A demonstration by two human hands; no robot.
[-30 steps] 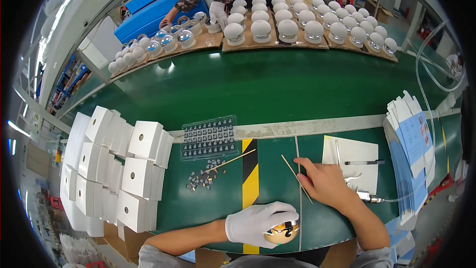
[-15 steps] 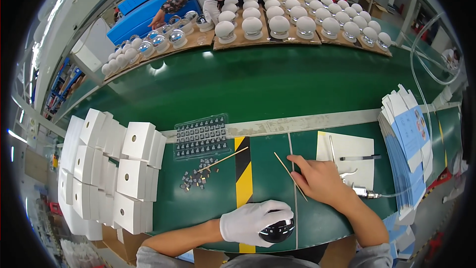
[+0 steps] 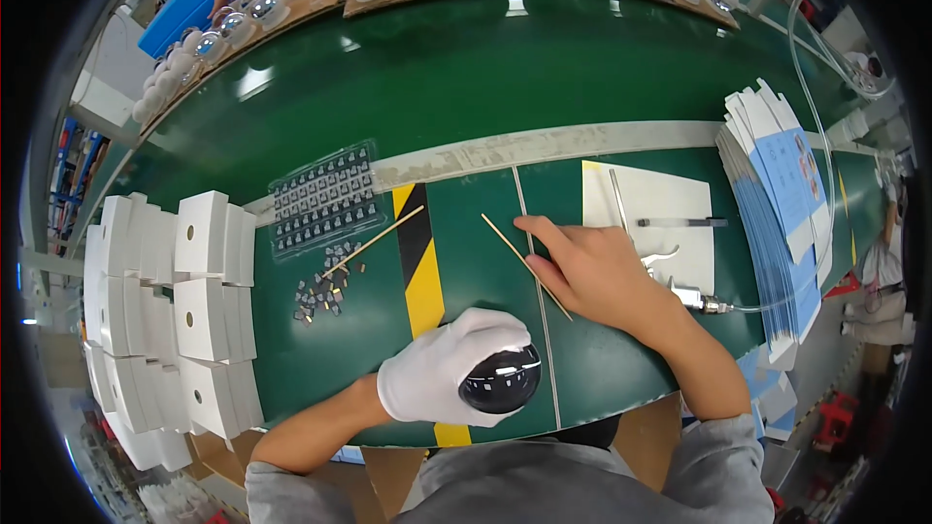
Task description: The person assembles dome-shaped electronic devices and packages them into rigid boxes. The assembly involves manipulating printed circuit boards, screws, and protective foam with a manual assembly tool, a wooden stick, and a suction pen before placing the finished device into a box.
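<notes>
Head view: gloved left hand [image 3: 437, 365] grips a glossy black ball [image 3: 500, 381], left of the loosely spread right hand [image 3: 604, 277].

1 blk ball [image 3: 501, 381], 2 wdn sticks [image 3: 505, 241] — 1 pen [image 3: 680, 222], 1 clr tray [image 3: 335, 235], 1 air gun [image 3: 687, 297].

Head-worn fisheye view — facing down, slightly forward, hands [image 3: 597, 277] near below, bent rim hard to judge

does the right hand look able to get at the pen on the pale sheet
Likely yes: the bare right hand is close to the pen, which nothing covers. Only a thin metal rod lies between them, which a small lift should clear.
</notes>
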